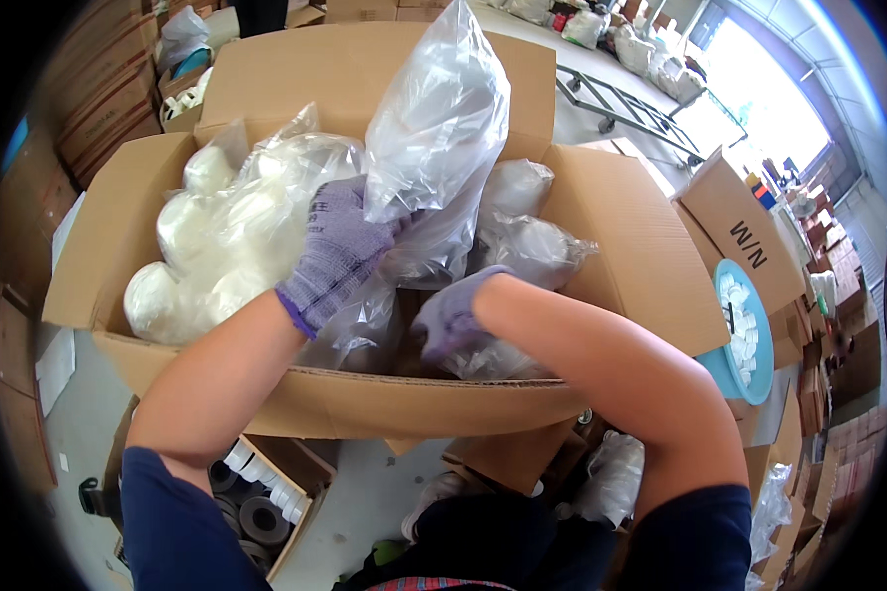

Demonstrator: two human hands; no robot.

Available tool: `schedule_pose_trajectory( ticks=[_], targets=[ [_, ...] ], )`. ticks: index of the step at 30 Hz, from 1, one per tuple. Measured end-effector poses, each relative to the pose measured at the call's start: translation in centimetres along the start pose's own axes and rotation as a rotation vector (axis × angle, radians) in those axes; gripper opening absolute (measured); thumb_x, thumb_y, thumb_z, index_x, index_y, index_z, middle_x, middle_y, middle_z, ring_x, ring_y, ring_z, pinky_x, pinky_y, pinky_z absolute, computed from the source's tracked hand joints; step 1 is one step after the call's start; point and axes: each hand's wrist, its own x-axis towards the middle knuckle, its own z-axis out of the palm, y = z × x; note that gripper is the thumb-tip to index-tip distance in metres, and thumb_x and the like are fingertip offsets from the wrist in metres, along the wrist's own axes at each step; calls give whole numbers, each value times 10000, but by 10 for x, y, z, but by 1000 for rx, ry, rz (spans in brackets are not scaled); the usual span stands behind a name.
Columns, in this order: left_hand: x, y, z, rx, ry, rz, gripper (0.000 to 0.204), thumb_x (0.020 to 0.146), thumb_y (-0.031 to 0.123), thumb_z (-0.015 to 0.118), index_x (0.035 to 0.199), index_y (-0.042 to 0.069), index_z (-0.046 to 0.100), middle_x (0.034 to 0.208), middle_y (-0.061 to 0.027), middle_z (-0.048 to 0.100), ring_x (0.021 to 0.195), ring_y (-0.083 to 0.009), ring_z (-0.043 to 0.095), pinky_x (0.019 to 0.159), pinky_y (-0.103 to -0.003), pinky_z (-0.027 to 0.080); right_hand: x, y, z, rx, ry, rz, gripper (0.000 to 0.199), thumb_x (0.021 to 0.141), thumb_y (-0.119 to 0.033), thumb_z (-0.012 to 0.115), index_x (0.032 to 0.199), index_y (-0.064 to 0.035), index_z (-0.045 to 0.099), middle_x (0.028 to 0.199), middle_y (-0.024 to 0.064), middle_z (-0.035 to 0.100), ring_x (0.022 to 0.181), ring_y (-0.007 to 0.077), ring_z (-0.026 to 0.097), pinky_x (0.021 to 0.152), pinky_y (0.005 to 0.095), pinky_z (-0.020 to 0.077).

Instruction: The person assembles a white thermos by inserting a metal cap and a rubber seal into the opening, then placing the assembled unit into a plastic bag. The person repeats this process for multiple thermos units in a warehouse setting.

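Note:
Before me stands a large open cardboard box [443, 412] with its flaps folded out. My left hand [345, 246], in a purple-grey knit glove, is closed on a clear plastic bag [439, 108] and holds it up over the middle of the box. What the bag contains is hard to make out. My right hand [460, 313], gloved alike, reaches down into the box beside more bags; its fingers are smeared and partly hidden. Clear bags of white round items [232, 236] fill the left side. Further clear bags [532, 246] with greyish contents lie at the right.
A blue basin [756, 345] of small white pieces stands to the right, near a cardboard carton [739, 231]. Below left, a smaller box holds grey and white rolls [264, 519]. Stacked cartons [113, 89] rise at the far left; a wheeled metal frame [631, 113] stands behind.

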Motion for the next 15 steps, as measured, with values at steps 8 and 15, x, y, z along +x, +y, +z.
schedule_pose_trajectory(
  ticks=[8,15],
  targets=[
    [5,11,0,124,-9,-110,174,842,150,703,918,-5,722,751,-150,711,672,-229,674,671,-353,528,85,28,31,-529,-60,125,424,842,-298,648,1176,-48,726,1148,157,729,1018,306,713,840,437,559],
    [4,-8,-2,306,-2,188,213,830,196,736,894,-6,721,745,-157,714,693,-229,681,687,-356,527,23,-7,-8,-332,30,124,539,786,-78,646,1320,-155,645,1158,140,716,991,334,702,790,449,571]
  ],
)
